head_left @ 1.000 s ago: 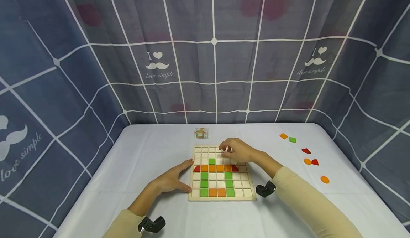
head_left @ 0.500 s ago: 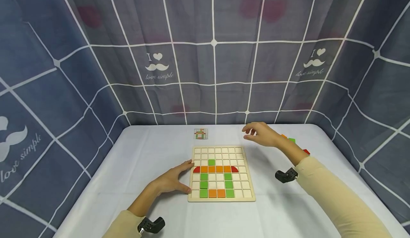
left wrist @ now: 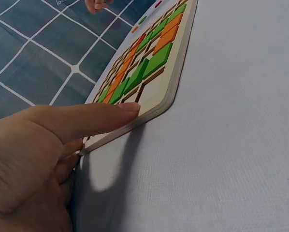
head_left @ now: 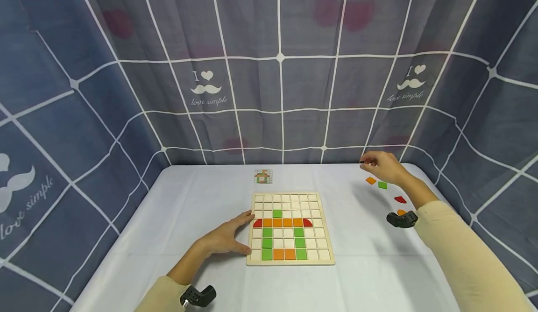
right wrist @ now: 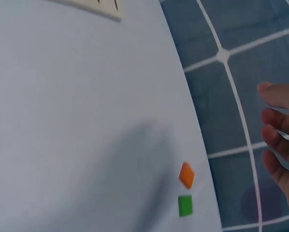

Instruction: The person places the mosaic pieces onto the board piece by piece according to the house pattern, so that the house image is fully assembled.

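Observation:
A wooden grid board [head_left: 327, 259] lies on the white table with green, orange and red flat pieces in some of its squares. My left hand [head_left: 227, 235] rests against the board's left edge, thumb and fingers spread apart; in the left wrist view, the thumb [left wrist: 101, 116] touches the rim near a corner. My right hand [head_left: 384, 166] hovers above the back right of the table, its fingers loosely bent and nothing visible in them. Nearest to it are an orange diamond piece [head_left: 371, 180] and a green piece [head_left: 382, 185], which the right wrist view also shows.
A small printed pattern card [head_left: 263, 176] lies behind the board. Nearer along the right side are a red piece [head_left: 400, 200] and an orange piece [head_left: 401, 212], partly covered by the right wrist camera. A checked curtain [head_left: 302, 83] surrounds the back and sides.
My right hand has lifted away from the board and travelled right to above the loose pieces. My left hand stays at the board's edge, and the pieces on the board look the same.

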Available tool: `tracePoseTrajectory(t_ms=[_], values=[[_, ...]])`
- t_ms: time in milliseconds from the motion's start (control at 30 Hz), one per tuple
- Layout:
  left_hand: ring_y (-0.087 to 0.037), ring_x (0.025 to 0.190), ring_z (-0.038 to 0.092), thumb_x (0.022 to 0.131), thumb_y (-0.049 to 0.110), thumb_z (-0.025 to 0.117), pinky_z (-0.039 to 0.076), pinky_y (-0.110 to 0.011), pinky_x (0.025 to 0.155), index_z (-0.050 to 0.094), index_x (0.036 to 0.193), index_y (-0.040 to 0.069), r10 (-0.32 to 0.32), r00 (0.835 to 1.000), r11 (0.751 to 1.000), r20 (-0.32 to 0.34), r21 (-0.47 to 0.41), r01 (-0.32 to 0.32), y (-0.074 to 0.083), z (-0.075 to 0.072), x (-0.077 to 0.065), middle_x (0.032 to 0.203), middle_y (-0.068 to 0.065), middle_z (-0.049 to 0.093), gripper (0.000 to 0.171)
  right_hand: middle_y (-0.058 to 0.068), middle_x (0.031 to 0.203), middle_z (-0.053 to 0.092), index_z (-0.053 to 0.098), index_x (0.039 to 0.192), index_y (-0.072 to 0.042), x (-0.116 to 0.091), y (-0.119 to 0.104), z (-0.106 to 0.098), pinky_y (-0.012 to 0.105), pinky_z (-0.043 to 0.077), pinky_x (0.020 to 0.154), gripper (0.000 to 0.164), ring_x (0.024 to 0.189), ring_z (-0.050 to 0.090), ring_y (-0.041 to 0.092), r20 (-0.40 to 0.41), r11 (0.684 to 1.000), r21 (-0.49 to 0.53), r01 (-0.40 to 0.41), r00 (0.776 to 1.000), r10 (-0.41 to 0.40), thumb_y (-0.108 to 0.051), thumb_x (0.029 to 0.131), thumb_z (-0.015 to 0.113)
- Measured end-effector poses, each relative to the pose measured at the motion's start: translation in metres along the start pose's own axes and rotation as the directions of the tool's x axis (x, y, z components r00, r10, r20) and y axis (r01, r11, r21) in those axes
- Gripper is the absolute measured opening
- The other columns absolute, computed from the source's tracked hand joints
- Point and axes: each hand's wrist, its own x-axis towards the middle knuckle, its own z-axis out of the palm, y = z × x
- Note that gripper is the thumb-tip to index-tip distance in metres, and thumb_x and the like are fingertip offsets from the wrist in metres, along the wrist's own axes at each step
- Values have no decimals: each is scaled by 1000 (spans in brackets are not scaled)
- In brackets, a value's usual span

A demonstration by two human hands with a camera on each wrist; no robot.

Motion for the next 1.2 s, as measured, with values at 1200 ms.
tracePoseTrajectory(t_ms=[1200], values=[[-39, 155, 13, 65, 11, 97, 8, -66, 120, 44, 158, 10, -27, 1000, 994, -15, -106, 25, 3, 0, 1, 169, -7, 25, 106, 41, 135, 48, 56, 136, 13, -48, 94, 51, 71, 33, 107, 43, 127, 43, 59, 38, 943, 19, -333, 942, 333, -12, 102, 61]])
